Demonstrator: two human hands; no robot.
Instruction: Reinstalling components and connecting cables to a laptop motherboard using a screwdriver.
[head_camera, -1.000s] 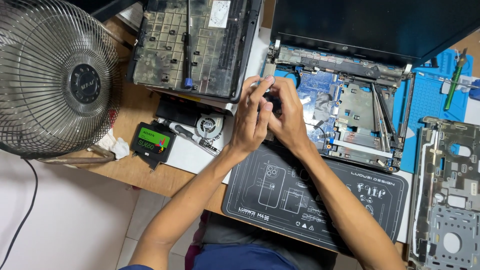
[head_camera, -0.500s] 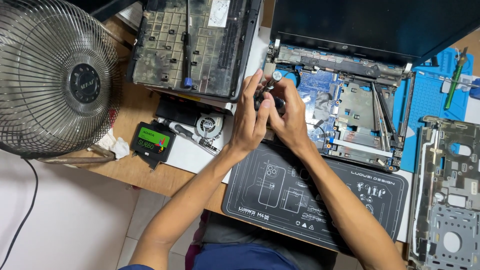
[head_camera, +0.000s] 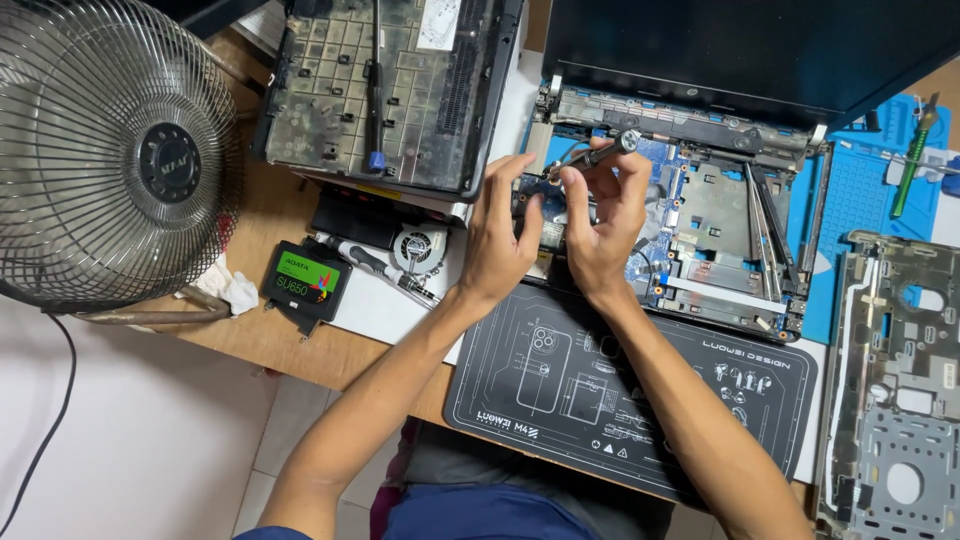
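A: Status on the hands?

B: Both over the opened laptop base (head_camera: 700, 215), left end of the exposed blue board. Right hand (head_camera: 600, 215) is curled around a metal screwdriver (head_camera: 592, 155), shaft angled up to the right, knurled cap at the top end. Tip end is hidden behind the fingers. Left hand (head_camera: 497, 240) sits just beside the right, fingers bent down onto the board near the same spot. Cannot tell whether it's pinching anything; fingertips are hidden.

A: Laptop position?

B: On the tabletop (head_camera: 290, 340), its dark screen (head_camera: 740, 45) tipped back at the top of view. Near edge of the base touches a dark work mat (head_camera: 640, 400) with white line drawings; both forearms cross over that mat.

A: What else is around?

B: Left of the hands: another laptop bottom shell (head_camera: 390, 90), dusty, inside facing up, with a blue-handled tool (head_camera: 375, 95) lying in it. Below that, a small cooling fan (head_camera: 415, 248) and a black solid-state drive (head_camera: 305, 280) with a green label. Far left, a metal desk fan (head_camera: 110, 160), and a crumpled white tissue (head_camera: 235, 292) by its foot.

A: Right side?

B: Blue silicone mat (head_camera: 855, 210) with a green-handled tool (head_camera: 915, 160) on it. A grey laptop frame panel (head_camera: 890, 390) sits at the right edge.
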